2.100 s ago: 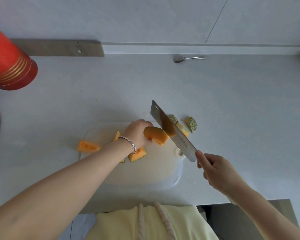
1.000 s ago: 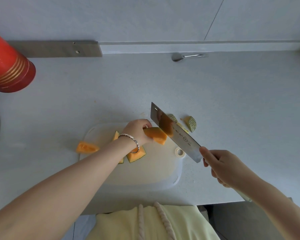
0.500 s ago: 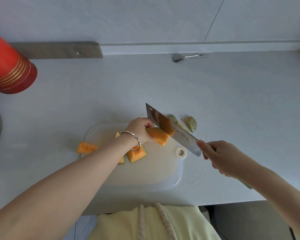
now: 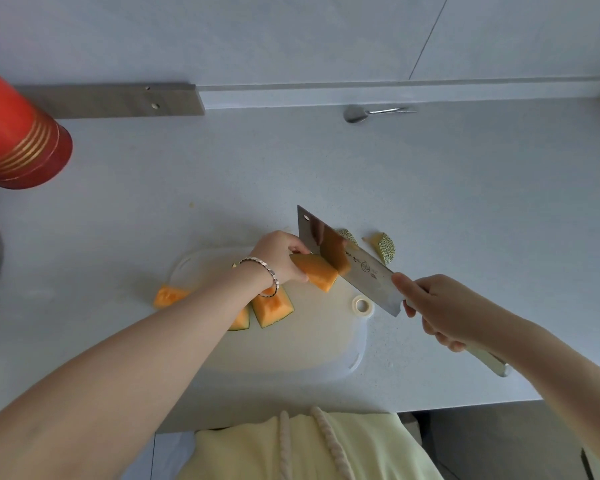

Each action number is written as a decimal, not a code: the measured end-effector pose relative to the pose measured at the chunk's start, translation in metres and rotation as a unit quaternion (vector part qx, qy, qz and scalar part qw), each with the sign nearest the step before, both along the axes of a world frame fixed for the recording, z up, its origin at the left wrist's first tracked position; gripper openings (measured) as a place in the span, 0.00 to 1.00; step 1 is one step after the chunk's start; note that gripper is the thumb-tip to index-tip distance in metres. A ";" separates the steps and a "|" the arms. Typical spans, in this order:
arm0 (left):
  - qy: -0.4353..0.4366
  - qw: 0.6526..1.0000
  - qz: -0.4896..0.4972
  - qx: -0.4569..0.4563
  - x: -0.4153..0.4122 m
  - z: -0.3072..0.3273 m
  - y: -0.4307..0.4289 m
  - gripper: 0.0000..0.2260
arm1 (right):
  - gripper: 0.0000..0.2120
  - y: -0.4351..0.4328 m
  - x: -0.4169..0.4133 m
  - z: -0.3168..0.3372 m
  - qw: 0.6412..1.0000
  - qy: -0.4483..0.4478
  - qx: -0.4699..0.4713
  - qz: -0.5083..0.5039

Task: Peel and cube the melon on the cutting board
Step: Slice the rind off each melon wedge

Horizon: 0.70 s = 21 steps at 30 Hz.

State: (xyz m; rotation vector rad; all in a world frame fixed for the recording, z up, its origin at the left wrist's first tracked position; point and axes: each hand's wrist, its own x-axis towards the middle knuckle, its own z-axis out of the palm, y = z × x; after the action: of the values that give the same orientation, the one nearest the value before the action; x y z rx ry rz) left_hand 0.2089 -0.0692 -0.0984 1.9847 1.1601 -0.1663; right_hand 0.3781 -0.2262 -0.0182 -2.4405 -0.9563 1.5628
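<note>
Surface: pale grey speckled worktop (image 4: 430,188) runs back to a plain wall; nothing lying on it has shifted in the last two seconds.
Far left: tall red cylindrical canister with gold bands (image 4: 18,147), well apart from the work.
Base: white rounded plastic cutting board (image 4: 291,344) at the near edge, where it lay before.
Tool: broad rectangular steel cleaver (image 4: 361,271) now stands on edge against the right end of the held fruit, orange flesh mirrored in its face.
Right hand (image 4: 444,310): wrapped round the pale handle; it has drawn up toward the board, and the handle's butt now shows below it.
Left hand (image 4: 279,256): fingers curled round the fruit, holding it over the board much as before.
In hand: orange melon chunk (image 4: 317,275); its rind side is hidden.
Waiting: two orange wedges with green rind (image 4: 272,306) on the board under the left wrist, untouched.
Off the board: small orange melon piece (image 4: 168,295) just beside the left edge.
Waste: two netted rind scraps (image 4: 385,249) beyond the far right corner; no new one has fallen.
Reading: likely still mid-stroke on this chunk's peel; cubing not begun.
</note>
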 end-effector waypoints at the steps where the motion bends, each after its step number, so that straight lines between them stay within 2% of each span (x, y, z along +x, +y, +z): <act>1: -0.001 1.000 -0.003 0.001 0.000 0.000 0.000 0.19 | 0.24 0.002 -0.001 -0.005 1.000 0.001 0.003 -0.001; 9: 0.005 1.000 -0.031 -0.001 -0.004 -0.003 0.006 0.20 | 0.24 -0.003 -0.017 -0.047 0.998 0.032 0.027 -0.057; 17: 0.020 0.996 -0.082 0.021 0.000 -0.003 0.012 0.21 | 0.25 -0.021 -0.045 -0.077 0.980 0.059 0.060 -0.181; 21: 0.029 0.995 -0.093 0.038 -0.002 -0.005 0.010 0.19 | 0.24 -0.025 -0.052 -0.077 0.981 0.032 0.102 -0.164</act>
State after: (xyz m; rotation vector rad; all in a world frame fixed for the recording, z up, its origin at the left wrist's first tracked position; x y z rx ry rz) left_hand 0.2070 -0.0587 -0.1034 2.1676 1.0310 -0.2812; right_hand 0.3257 -0.2511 -0.0955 -2.2523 -0.6281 1.3495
